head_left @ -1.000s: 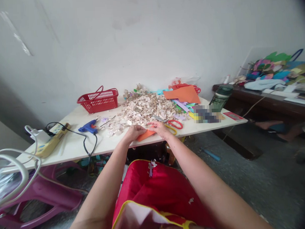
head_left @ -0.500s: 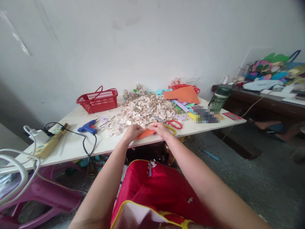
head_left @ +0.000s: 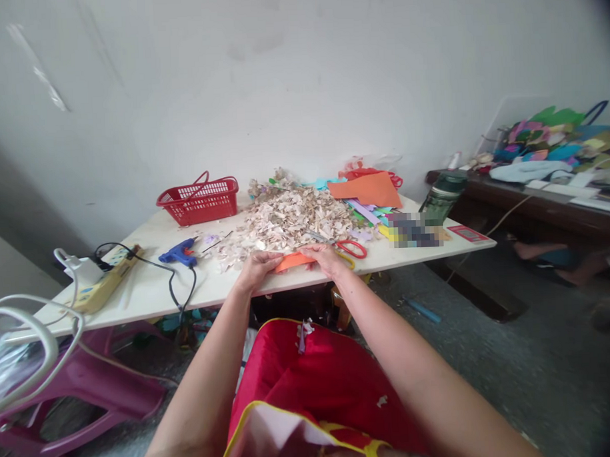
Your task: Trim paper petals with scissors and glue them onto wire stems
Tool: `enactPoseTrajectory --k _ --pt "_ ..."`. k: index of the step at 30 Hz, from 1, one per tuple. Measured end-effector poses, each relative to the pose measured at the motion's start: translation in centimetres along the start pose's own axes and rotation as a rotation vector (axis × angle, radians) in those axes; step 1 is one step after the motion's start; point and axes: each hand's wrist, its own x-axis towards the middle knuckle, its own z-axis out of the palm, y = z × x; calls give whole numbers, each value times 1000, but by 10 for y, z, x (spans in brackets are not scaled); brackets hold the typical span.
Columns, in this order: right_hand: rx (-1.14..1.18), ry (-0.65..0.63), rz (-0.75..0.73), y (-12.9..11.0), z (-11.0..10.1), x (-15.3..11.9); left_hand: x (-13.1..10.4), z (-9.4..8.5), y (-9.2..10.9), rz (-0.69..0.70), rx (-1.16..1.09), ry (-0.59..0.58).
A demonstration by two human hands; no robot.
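A small piece of orange paper [head_left: 292, 261] is stretched between my two hands above the table's front edge. My left hand [head_left: 259, 265] pinches its left end, and my right hand [head_left: 325, 258] grips the right end. Beside my right hand lie scissors with red and yellow handles [head_left: 352, 249], partly covered by that hand. Just beyond my hands spreads a heap of pale, dry-looking flakes [head_left: 299, 219]. A larger orange sheet [head_left: 368, 189] rests on coloured paper strips behind the scissors.
On the left of the table [head_left: 152, 297] are a red basket [head_left: 199, 202], a blue glue gun [head_left: 180, 253] with its cord, and a power strip [head_left: 104, 285]. A green bottle [head_left: 443, 198] stands at right. A purple stool [head_left: 105, 389] is below. A person's arm shows at far right.
My hands have moved slightly apart, the left one shifting left. More of the orange paper now shows between them, lying flatter. The whole view has shifted a little.
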Motion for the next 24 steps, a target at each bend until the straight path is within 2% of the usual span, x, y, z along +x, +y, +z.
enactPoseTrajectory --k 5,13,17,24 --pt "74 -57 19 -5 -2 -3 -3 1 3 -47 -97 34" --pt "151 -180 11 -8 -5 -7 -6 1 3 -22 -161 -2" --pt "161 -184 2 -8 -5 -8 -8 3 5 -4 -172 -27" --pt "161 -162 23 -5 -5 -5 -3 1 0 -4 -207 36"
